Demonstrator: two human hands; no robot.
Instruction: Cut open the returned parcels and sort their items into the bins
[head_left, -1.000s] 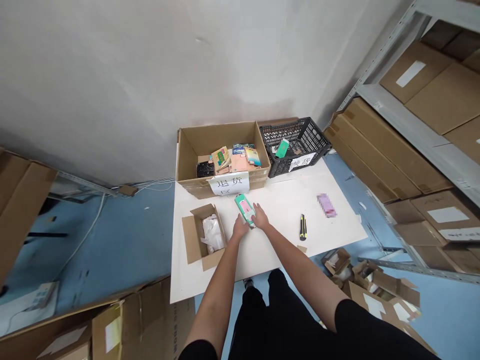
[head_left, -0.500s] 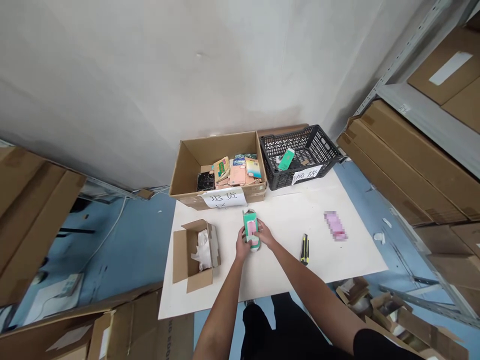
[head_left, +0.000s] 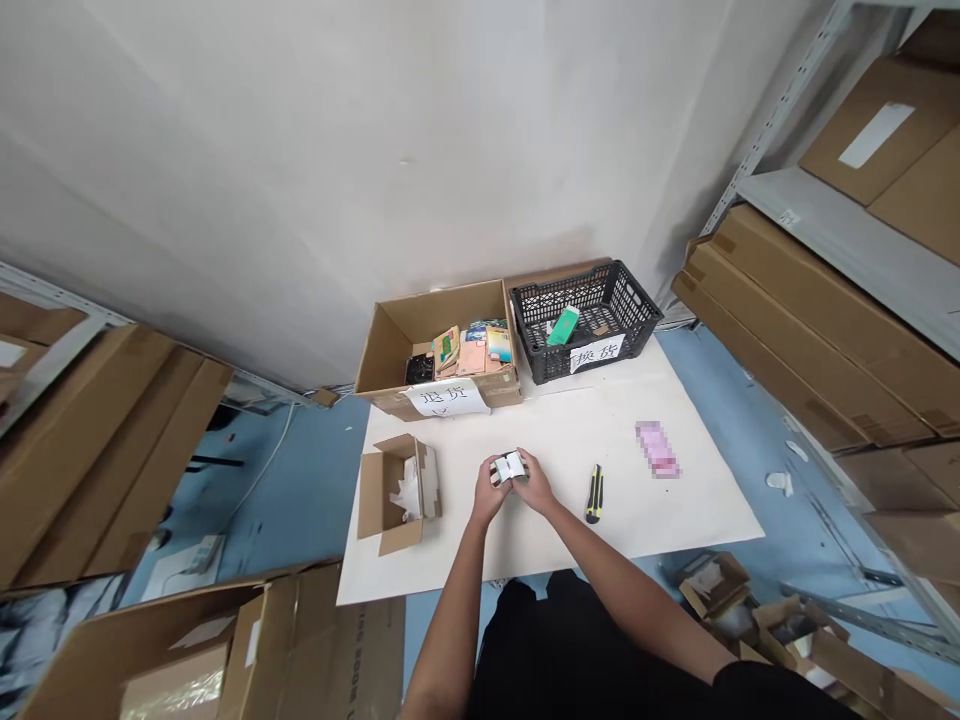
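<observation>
My left hand (head_left: 491,492) and right hand (head_left: 535,488) grip a small box (head_left: 510,467) (a cutter (head_left: 595,494) lies to their right).

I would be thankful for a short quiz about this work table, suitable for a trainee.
1. True or false: the left hand and the right hand both hold the small box.
2. Where does the cutter lie: (a) left of the small box, (b) between the hands, (c) right of the right hand?
3. Fill in: the slim box in the black crate is ____ in colour.

Key: 1 true; 2 c; 3 green.
</observation>
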